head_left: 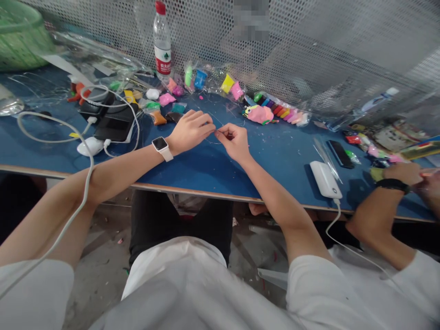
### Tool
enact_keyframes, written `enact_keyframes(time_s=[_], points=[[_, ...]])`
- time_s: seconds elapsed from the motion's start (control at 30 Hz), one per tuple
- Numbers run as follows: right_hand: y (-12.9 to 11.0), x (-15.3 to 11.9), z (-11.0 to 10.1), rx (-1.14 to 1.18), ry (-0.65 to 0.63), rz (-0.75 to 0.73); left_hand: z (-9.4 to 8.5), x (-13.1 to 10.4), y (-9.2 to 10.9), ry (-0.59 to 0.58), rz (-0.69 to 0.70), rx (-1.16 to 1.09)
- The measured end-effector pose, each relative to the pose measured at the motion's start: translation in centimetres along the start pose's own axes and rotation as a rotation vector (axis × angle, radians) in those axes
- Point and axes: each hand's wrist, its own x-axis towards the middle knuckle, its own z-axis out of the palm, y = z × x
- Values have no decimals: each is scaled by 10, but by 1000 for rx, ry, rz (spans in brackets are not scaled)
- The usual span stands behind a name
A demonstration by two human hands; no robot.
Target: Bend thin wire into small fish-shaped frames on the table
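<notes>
Over the blue table point(220, 172), my left hand point(192, 131) and my right hand point(236, 141) meet fingertip to fingertip. My right thumb and forefinger are pinched together; whatever is between them is too small to make out. The left fingers are pressed together and point right, with the thumb hidden beneath. A white-strapped watch point(161, 145) sits on my left wrist. Behind my right hand lies a pink modelling-clay figure point(258, 114) with an eye and green and yellow bits. Packets of coloured clay, such as an orange one point(158, 117) and a pink one point(167, 99), lie beyond my left hand.
A water bottle point(162, 43) stands at the back against the perforated metal screen point(206, 27). To the left are a black phone point(116, 123), white cables and a green basket point(22, 36). At right lie a white power bank point(325, 179), a dark phone point(340, 154) and a co-worker's hand point(403, 174).
</notes>
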Motion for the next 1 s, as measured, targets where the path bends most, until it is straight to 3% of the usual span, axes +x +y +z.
enact_keyframes(time_s=[0.53,0.8,1.0], points=[[-5,-2,1,-9,-11,-54,0,2,3,-3,31,-44],[-3,-2,-3,-80,-47,-69,-3,4,2,-61,-20,-145],[3,0,-10,-121,-85,-186,-1,6,-2,-112,-81,-215]])
